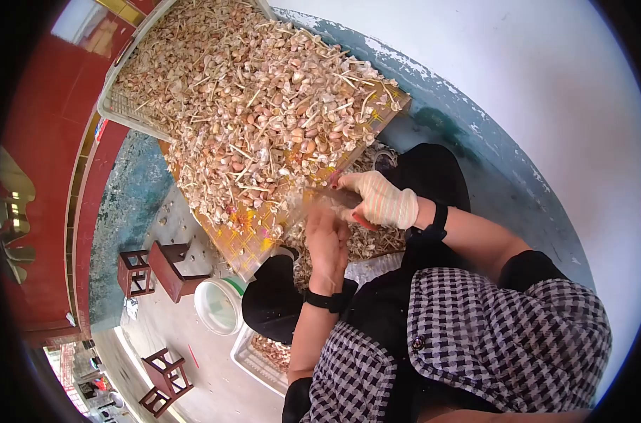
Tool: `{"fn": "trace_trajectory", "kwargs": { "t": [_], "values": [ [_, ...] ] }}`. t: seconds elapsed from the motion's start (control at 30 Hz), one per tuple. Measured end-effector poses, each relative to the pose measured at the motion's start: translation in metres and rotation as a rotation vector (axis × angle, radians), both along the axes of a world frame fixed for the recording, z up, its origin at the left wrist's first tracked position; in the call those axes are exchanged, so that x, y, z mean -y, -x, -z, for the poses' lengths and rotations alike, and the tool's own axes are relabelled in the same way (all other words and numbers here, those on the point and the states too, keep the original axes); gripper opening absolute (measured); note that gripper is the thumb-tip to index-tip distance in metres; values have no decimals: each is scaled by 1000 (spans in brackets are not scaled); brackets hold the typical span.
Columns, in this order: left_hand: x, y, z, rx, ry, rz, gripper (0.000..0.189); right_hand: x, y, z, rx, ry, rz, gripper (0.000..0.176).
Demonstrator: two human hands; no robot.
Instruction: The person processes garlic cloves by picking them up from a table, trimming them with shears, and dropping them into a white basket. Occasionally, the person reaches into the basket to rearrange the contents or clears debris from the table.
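Note:
My right hand [384, 199], in a pale striped glove, is closed around a red-handled tool that looks like shears [365, 223]; its dark blades are smeared by motion. Close beside the blades is my bare left hand [325, 243], its fingers curled together and blurred at the tips. What they pinch cannot be made out. Just beyond both hands, a large heap of garlic bulbs and loose cloves with dry stalks [264, 106] covers a yellow patterned board [246, 243]. More garlic scraps [377, 243] lie below my hands, between my knees.
A white plastic crate rim [133, 116] borders the heap on the left. By my left knee stand a white bucket [218, 308] and a white tray [257, 366] with garlic pieces. Small brown stools [176, 271] are on the floor. A white and blue-green wall [489, 127] rises on the right.

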State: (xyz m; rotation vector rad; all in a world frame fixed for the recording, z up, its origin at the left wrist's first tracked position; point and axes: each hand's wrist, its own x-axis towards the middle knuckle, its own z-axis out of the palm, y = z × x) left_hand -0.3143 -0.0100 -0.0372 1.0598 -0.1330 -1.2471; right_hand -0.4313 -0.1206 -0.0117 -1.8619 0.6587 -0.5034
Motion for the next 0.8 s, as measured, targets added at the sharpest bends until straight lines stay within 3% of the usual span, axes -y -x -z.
{"fn": "trace_trajectory", "kwargs": {
  "t": [0.1,0.17,0.27,0.4,0.5,0.53,0.63,0.7,0.77,0.8],
  "values": [
    [-1,5,-10,155,-88,-65,4,-17,4,-7,-4,361,-32,50],
    [-2,1,-14,8,-66,-57,7,-20,7,-6,98,463,21,33],
    [-8,-22,12,-368,-2,-19,12,-27,19,-5,56,-228,-1,35],
    [0,-31,25,-480,152,17,16,-13,28,15,-51,-434,-68,26],
    [24,-46,12,-426,-6,-126,17,0,32,2,-363,-259,-151,27],
    [31,-55,11,-324,35,-24,21,2,34,19,-316,20,-113,27],
    [69,-66,1,277,-77,211,18,22,42,37,123,-458,193,24],
    [104,-56,10,878,-83,269,20,50,45,30,64,-297,363,20],
    [131,-45,12,1347,-125,352,22,81,41,9,15,-347,383,17],
    [140,-40,9,1512,-172,412,22,103,38,34,-100,-12,359,28]
  ]
}}
